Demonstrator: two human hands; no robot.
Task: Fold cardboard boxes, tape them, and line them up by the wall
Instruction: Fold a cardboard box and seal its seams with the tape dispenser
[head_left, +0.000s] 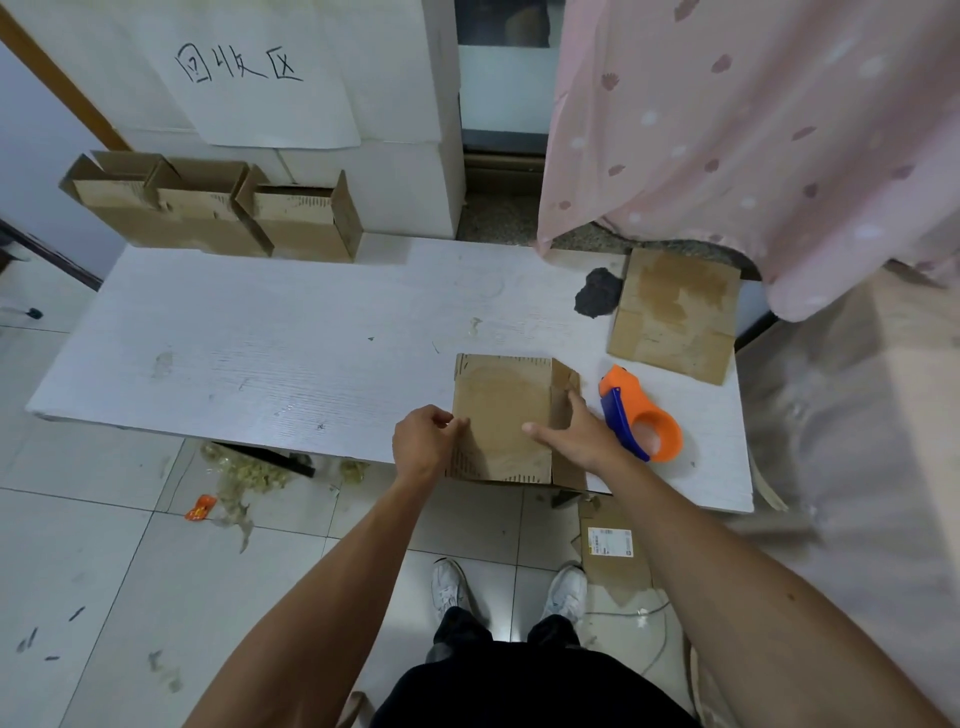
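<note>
A brown cardboard box lies at the near edge of the white table, its flaps partly folded. My left hand pinches the box's left edge with curled fingers. Over the box's right side, my right hand presses flat, thumb stretched across the top face. An orange and blue tape dispenser lies just right of that hand. Three folded boxes stand in a row against the wall at the table's far left. A flat, unfolded cardboard sheet rests at the far right.
A dark crumpled lump sits beside the flat sheet. A pink curtain hangs at the right. On the tiled floor lie tape scraps, an orange wrapper and a labelled cardboard piece near my shoes.
</note>
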